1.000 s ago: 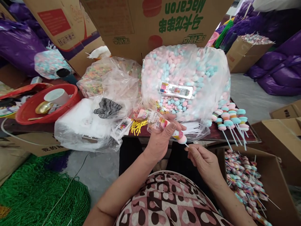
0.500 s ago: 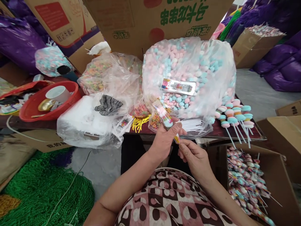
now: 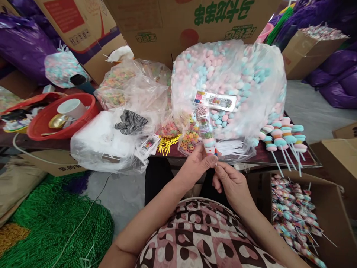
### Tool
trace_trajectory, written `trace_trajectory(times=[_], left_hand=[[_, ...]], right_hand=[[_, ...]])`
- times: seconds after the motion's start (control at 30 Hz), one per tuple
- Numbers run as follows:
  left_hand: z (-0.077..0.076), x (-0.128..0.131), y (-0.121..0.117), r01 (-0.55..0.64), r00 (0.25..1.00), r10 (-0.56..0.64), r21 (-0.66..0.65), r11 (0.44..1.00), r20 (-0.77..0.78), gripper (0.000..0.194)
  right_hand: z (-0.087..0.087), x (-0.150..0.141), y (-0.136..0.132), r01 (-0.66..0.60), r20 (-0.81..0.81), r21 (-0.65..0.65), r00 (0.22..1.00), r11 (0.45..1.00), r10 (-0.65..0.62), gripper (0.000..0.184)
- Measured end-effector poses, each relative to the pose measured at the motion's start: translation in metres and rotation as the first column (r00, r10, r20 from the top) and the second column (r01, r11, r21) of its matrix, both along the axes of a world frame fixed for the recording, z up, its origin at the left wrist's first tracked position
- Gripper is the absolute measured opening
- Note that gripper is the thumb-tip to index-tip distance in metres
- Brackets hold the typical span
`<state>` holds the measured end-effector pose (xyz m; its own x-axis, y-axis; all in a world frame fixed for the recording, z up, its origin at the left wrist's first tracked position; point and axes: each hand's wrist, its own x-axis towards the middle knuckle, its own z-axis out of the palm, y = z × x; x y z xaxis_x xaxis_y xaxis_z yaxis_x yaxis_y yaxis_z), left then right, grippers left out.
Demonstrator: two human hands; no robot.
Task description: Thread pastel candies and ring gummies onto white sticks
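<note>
A marshmallow skewer in a clear printed wrapper stands nearly upright, its pink, blue and white pieces stacked inside. My left hand is closed around its lower end, thumb pressed over the wrapper. Just below, my right hand pinches at the bottom end, where a small bit of white stick seems to show between the fingertips. Behind the skewer lies a big clear bag of pink and blue marshmallows, with a stack of printed wrappers on it. White sticks lie close beyond my hands.
Unwrapped skewers lie at the table's right end, above a carton of wrapped ones. Yellow twist ties, gummy rings and a white plastic bag are left of my hands. A red basin stands farther left.
The wrapped skewer has turned from leaning left to nearly upright, and more of it shows above my left hand. My right hand has stayed pinched at its lower end.
</note>
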<state>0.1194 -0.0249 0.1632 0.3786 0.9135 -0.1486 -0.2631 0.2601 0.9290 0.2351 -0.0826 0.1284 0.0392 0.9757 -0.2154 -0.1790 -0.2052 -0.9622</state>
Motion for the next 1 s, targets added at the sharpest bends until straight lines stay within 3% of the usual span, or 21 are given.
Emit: trace_trajectory(times=[0.13, 0.23, 0.37, 0.53, 0.67, 0.8, 0.87, 1.0], left_hand=[[-0.004, -0.012, 0.005, -0.023, 0.956, 0.082, 0.209, 0.978, -0.28, 0.034], [-0.006, -0.016, 0.007, 0.038, 0.887, 0.113, 0.315, 0.948, -0.447, 0.034], [-0.006, -0.012, 0.004, 0.152, 0.84, 0.093, 0.396, 0.906, -0.535, 0.033], [-0.008, -0.009, 0.003, 0.225, 0.83, 0.02, 0.368, 0.902, -0.557, 0.035], [-0.005, -0.017, 0.004, 0.141, 0.876, 0.022, 0.301, 0.943, -0.481, 0.034], [0.004, -0.019, 0.008, -0.058, 0.99, 0.075, 0.14, 0.989, -0.123, 0.034], [0.007, -0.014, 0.011, -0.058, 0.998, 0.057, 0.033, 0.998, 0.027, 0.037], [0.007, -0.001, 0.012, -0.007, 0.993, 0.024, -0.148, 0.989, 0.114, 0.037]], right_hand=[[0.001, 0.004, 0.0, 0.011, 0.146, 0.06, 0.989, 0.998, -0.019, 0.034], [0.0, 0.008, 0.002, 0.046, 0.321, 0.176, 0.942, 0.983, -0.102, 0.032], [-0.005, 0.011, 0.006, 0.006, 0.501, 0.286, 0.851, 0.958, -0.156, 0.045], [-0.013, 0.007, 0.009, -0.087, 0.499, 0.423, 0.853, 0.902, -0.152, 0.042], [-0.013, 0.006, 0.009, -0.058, 0.503, 0.452, 0.841, 0.89, -0.201, 0.038], [-0.011, 0.004, 0.007, -0.041, 0.497, 0.424, 0.846, 0.905, -0.194, 0.038], [-0.013, 0.003, 0.007, -0.053, 0.495, 0.424, 0.85, 0.904, -0.182, 0.038], [-0.018, -0.003, 0.005, -0.052, 0.493, 0.427, 0.85, 0.903, -0.184, 0.038]])
